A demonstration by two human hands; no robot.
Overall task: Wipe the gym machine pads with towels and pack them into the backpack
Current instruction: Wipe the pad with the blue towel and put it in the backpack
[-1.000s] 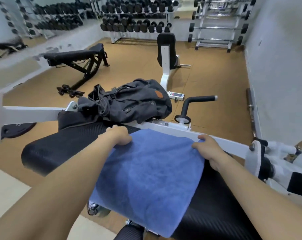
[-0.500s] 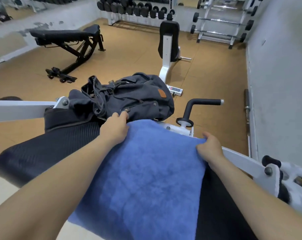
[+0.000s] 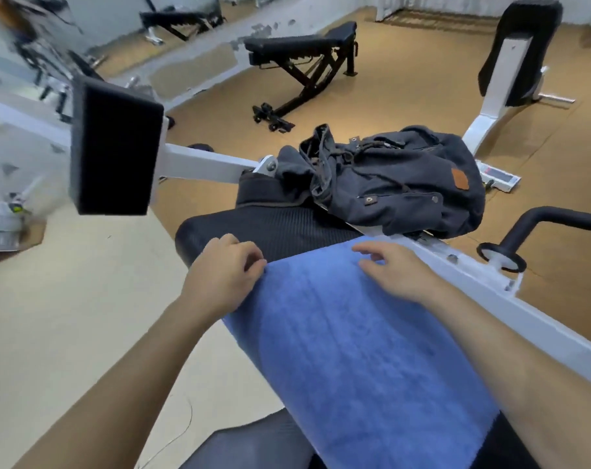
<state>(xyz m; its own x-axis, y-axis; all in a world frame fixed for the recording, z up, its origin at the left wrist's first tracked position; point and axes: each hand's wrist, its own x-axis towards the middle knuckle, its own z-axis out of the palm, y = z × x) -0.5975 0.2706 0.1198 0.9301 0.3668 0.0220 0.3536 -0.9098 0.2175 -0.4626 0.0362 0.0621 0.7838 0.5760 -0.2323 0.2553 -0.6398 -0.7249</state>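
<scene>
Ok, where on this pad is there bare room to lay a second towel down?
Bare ribbed pad shows between the blue towel and the backpack, beyond the left hand. The far end is crowded by the backpack; the near stretch is covered by the towel, with the right hand on it.

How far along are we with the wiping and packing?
In hand: the towel lies spread over the pad, left hand at its corner, right hand flat on top. Left: folding it into the backpack. Whether wiping is finished can't be judged.
</scene>
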